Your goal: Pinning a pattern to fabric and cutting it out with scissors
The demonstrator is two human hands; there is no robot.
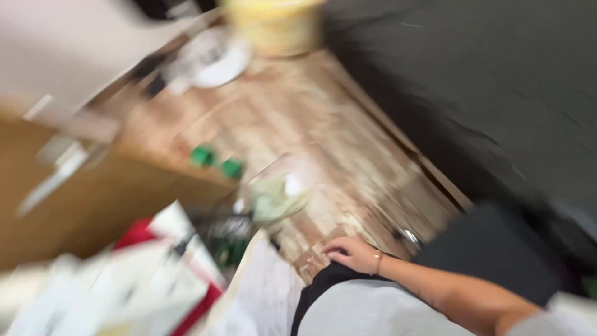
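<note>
Yellow bucket (277, 25), green caps (217, 161)

Single head-worn view, pitched steeply down and rolled hard, so the wooden floor (323, 143) runs diagonally. Heavy motion blur. Close range: wearer's own arm (448, 289) enters from bottom right, cluttered surface at lower left. No second view to overlap with.

A right hand (351, 254) with a bracelet (377, 262) is seen resting against a dark garment (323, 286), above a blurred wooden floor (298, 118). A yellow bucket (277, 25) is seen at the floor's far end.
</note>
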